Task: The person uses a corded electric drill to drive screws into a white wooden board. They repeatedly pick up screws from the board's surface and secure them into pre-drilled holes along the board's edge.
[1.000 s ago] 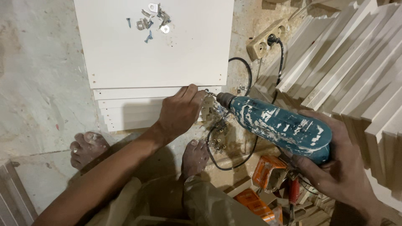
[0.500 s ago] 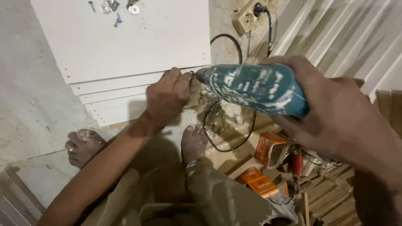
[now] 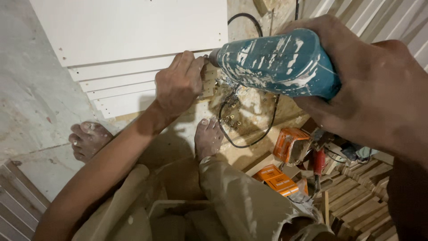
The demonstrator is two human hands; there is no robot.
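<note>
Gripping the paint-spattered teal electric drill [image 3: 281, 62], the right hand [image 3: 370, 85] wraps fully around its body, high and close to the camera, with the drill's nose pointing left toward the stack of white flat boards [image 3: 133, 49]. The left hand [image 3: 178, 85] rests palm-down on the near right corner of that stack, fingers loosely curled over the edge, touching the stepped board ends just beside the drill's tip; whether it pinches anything small cannot be told. A black cable [image 3: 243, 134] loops across the dusty wooden floor [image 3: 263, 107] below the drill. Two bare feet [image 3: 207, 138] stand on the floor, one just under the left hand, the other well to the left. Lower right, near the right foot, lie two small orange rectangular cardboard boxes [image 3: 276, 178], side by side, with an orange boxy power tool [image 3: 290, 145] just above them and a red-handled tool [image 3: 318, 163] beside it, among pale wooden slats [image 3: 356, 201].
</note>
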